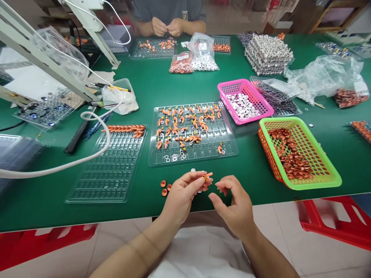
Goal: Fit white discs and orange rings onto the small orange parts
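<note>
Near the table's front edge, my left hand [184, 191] pinches a small orange curved plastic part [209, 175] with a gold-coloured piece on it. My right hand [236, 202] is just to the right, thumb and fingers apart, holding nothing. Beside my left hand lie several copper-coloured cup-shaped discs [164, 192], and a white piece [193, 170] shows behind its fingers. Beyond both hands is a clear compartment tray [199, 153] with similar orange parts and loose white rings [175, 157] in it. My fingers partly hide the held part.
A green basket [324, 170] of copper discs stands right, a pink basket [268, 110] of white pieces behind it. At left are another clear tray [101, 181], a black-handled tool [77, 137] and a white cable [108, 135]. Across the table, a co-worker's hands [167, 27] handle small parts.
</note>
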The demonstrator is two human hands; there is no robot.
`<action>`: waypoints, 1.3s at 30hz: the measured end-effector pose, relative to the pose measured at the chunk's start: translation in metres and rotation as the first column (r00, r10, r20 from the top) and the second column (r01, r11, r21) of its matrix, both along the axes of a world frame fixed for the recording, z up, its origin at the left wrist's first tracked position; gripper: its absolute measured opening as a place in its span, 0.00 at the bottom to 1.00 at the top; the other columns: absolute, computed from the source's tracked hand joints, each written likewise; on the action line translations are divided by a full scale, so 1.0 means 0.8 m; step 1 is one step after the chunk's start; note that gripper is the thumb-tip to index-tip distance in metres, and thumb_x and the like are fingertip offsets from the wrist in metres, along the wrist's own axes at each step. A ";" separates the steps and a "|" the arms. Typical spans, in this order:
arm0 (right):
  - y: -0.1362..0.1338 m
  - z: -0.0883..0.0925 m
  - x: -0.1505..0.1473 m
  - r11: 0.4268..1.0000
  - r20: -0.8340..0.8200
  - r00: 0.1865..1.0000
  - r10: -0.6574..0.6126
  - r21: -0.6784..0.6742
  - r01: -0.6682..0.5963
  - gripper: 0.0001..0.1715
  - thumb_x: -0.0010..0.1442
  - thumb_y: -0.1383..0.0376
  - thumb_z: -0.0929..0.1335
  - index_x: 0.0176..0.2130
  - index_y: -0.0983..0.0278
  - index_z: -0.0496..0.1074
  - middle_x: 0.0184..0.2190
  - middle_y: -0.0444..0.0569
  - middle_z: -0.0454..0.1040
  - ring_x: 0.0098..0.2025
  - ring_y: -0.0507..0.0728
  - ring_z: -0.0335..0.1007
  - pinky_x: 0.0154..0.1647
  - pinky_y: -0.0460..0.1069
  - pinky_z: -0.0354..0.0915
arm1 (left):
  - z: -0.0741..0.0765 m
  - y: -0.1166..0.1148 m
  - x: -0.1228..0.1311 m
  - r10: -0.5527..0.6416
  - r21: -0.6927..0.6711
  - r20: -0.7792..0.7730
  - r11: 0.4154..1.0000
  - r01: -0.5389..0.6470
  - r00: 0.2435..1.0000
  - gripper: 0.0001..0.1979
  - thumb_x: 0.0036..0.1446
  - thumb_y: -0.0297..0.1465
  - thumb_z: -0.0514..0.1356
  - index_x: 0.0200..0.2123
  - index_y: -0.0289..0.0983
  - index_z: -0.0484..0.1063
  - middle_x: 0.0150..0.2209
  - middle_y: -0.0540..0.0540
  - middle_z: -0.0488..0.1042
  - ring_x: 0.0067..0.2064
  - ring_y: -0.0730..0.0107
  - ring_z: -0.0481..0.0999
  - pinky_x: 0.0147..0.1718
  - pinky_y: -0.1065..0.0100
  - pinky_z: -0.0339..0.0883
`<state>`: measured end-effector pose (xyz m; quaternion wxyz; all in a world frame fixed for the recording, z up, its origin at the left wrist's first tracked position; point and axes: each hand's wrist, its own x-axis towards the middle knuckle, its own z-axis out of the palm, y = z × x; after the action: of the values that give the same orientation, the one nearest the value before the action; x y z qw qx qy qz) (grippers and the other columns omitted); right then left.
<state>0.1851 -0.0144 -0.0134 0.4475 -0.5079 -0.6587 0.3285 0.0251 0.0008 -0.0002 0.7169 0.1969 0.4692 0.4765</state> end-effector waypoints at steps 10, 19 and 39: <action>0.007 -0.004 -0.016 0.993 0.105 0.993 -0.047 0.116 0.034 0.05 0.63 0.70 0.68 0.39 0.59 0.72 0.32 0.46 0.75 0.32 0.54 0.70 0.30 0.49 0.67 | -0.004 -0.004 0.012 0.094 -0.001 0.059 0.996 -0.094 0.994 0.09 0.55 0.32 0.70 0.40 0.37 0.82 0.43 0.42 0.83 0.46 0.63 0.81 0.45 0.68 0.73; 0.008 0.001 -0.013 0.974 -0.177 0.984 -0.020 -0.224 -0.021 0.03 0.62 0.66 0.68 0.34 0.61 0.72 0.32 0.47 0.77 0.31 0.54 0.73 0.31 0.48 0.70 | -0.009 -0.007 0.012 0.098 -0.011 0.005 0.995 -0.098 0.995 0.12 0.53 0.34 0.71 0.40 0.36 0.81 0.42 0.40 0.83 0.46 0.60 0.81 0.45 0.66 0.72; 0.006 0.004 -0.008 0.920 -0.362 0.926 -0.104 -0.390 -0.049 0.05 0.61 0.62 0.71 0.37 0.62 0.75 0.34 0.49 0.81 0.34 0.55 0.78 0.34 0.48 0.74 | -0.007 -0.011 0.019 0.124 0.014 -0.005 0.992 -0.124 0.992 0.09 0.51 0.33 0.71 0.37 0.38 0.82 0.42 0.43 0.83 0.45 0.62 0.80 0.42 0.66 0.74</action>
<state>0.1786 -0.0097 -0.0103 0.4592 -0.5240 -0.4743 0.5382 0.0400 -0.0080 -0.0055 0.6831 0.1736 0.4796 0.5227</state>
